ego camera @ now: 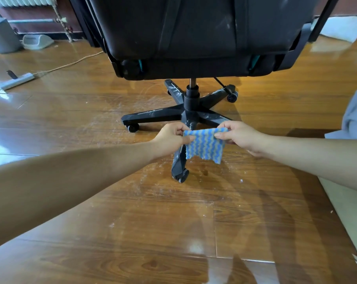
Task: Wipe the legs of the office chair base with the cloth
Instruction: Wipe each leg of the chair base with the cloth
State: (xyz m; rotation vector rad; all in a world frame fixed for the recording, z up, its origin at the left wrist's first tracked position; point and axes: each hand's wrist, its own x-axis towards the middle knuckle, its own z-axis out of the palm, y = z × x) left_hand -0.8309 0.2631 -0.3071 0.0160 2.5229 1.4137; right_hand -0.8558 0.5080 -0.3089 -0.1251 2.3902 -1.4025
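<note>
A black office chair stands ahead, its five-legged base [191, 111] dusted with white specks. A blue cloth with pale wavy stripes [205, 145] hangs stretched between my hands, just above the nearest leg [178, 163]. My left hand [170, 138] pinches the cloth's upper left corner. My right hand [241, 136] pinches the upper right corner. The cloth hides the middle part of that nearest leg; its caster [181, 176] shows below. The left leg [153, 115] and the far legs are in plain sight.
White dust lies scattered over the glossy wooden floor [173, 222] around the base. A power strip [18, 79] with a cable lies at the left, a grey bin [2, 35] stands at the far left. Pale fabric [355, 115] shows at the right edge.
</note>
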